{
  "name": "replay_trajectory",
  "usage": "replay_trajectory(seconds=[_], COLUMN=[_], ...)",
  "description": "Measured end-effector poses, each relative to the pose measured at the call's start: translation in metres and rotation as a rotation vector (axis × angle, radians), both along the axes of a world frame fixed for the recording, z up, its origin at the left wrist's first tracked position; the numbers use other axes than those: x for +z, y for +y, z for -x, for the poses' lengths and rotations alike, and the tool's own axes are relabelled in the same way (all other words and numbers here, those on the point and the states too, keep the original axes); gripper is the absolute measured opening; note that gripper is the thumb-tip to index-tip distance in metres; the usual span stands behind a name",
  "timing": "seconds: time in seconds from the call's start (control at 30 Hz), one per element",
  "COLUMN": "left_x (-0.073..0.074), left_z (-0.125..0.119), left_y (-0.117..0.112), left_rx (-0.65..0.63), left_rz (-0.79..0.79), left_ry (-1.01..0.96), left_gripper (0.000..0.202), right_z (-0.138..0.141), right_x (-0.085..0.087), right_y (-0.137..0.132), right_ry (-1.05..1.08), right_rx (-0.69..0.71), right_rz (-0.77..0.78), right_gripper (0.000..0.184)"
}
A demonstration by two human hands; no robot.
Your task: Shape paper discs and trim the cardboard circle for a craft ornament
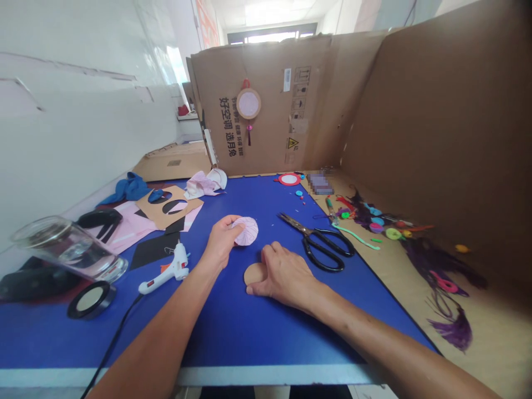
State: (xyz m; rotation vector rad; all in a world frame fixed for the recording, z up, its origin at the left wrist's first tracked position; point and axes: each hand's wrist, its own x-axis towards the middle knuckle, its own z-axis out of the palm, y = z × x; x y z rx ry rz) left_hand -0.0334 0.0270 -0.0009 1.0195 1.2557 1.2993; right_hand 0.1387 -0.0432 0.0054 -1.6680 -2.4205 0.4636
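My left hand (pixel 222 238) pinches a round pale-pink disc (pixel 248 231) with fine lines on its face, thumb on top, held over the blue mat (pixel 233 310). To the right and nearer to me, my right hand (pixel 285 274) has its fingers curled round the edge of a plain tan cardboard disc (pixel 254 274), which lies at or just above the mat. Part of that disc is hidden under the fingers. Black-handled scissors (pixel 322 241) lie a little beyond my right hand, blades pointing away to the left. A white glue gun (pixel 170 269) rests left of my left forearm.
A glass jar of water (pixel 95 255) and a round black-rimmed container (pixel 91 299) stand at left. Behind them lies tan card with cut holes (pixel 170 208). Beads, cords and tassels (pixel 453 327) line the right. Cardboard walls (pixel 324 111) enclose the back and right; a round ornament (pixel 248 103) hangs there.
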Motion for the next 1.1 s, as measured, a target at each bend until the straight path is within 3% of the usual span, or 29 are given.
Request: replay_trajectory(seconds=[0.27,0.43,0.57,0.67,0.77,0.9,1.1], left_x=[-0.001,-0.003,-0.003,-0.002,-0.001,0.003,0.004], left_z=[-0.001,0.000,0.000,-0.001,-0.004,-0.012,-0.020], left_y=[0.000,0.001,0.001,-0.001,-0.005,-0.012,-0.020], left_rx=[-0.012,-0.045,-0.062,-0.109,-0.189,-0.283,-0.314], left_rz=[0.001,0.016,0.021,0.028,0.024,0.021,0.019], left_ry=[0.003,-0.032,-0.035,-0.038,-0.060,-0.097,-0.104], left_gripper=[0.041,0.040,0.035,0.031,0.031,0.035,0.041], right_z=[-0.006,-0.023,-0.039,-0.046,-0.048,-0.047,-0.046], right_x=[-0.007,-0.011,-0.013,-0.013,-0.009,-0.007,-0.014], right_y=[0.005,0.017,0.036,0.049,0.055,0.056,0.058], right_ry=[0.172,0.331,0.583,0.907,1.098,1.126,1.108], right_rx=[0.019,0.014,0.048,0.014,-0.052,-0.135,-0.230], right_rz=[0.068,0.073,0.168,0.329,0.363,0.302,0.186], right_gripper=[0.070,0.038,0.012,0.030,0.047,0.053,0.052])
